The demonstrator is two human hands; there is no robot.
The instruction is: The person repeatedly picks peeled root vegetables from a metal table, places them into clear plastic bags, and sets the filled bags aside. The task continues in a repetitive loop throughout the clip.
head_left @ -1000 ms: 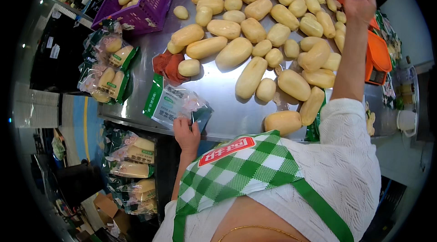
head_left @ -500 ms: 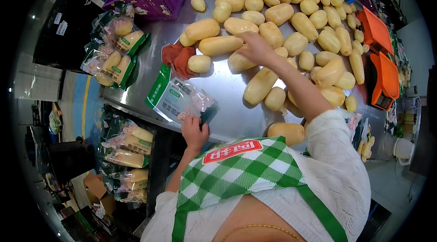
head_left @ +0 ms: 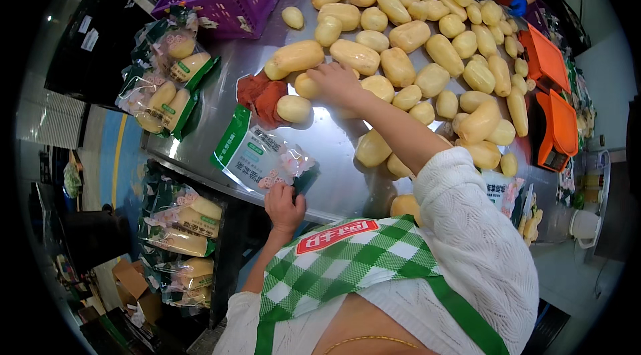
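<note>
My left hand (head_left: 285, 207) is closed on the near edge of a flat plastic bag (head_left: 252, 155) with a green band, which lies on the steel table (head_left: 193, 148). My right hand (head_left: 337, 85) reaches across, its fingers wrapped over a peeled lotus root (head_left: 306, 87); most of that piece is hidden under the palm. A short lotus root piece (head_left: 294, 109) rests against a crumpled red-brown cloth (head_left: 262, 96) just beyond the bag. Past my right hand lie a thick lotus root (head_left: 297, 56) and another long one (head_left: 355, 57).
Many loose lotus roots (head_left: 444, 55) spread over the table's far and right parts. A purple crate (head_left: 234, 5) stands at the far left. Filled bags (head_left: 163, 98) sit at the left edge, more (head_left: 183, 221) below. Orange scales (head_left: 557, 125) stand right; a co-worker's blue-gloved hand (head_left: 518, 6) is beyond.
My right hand has moved left onto the long lotus root, which has shifted slightly nearer. My left hand still holds the bag's edge. More of the co-worker shows at the far right.
</note>
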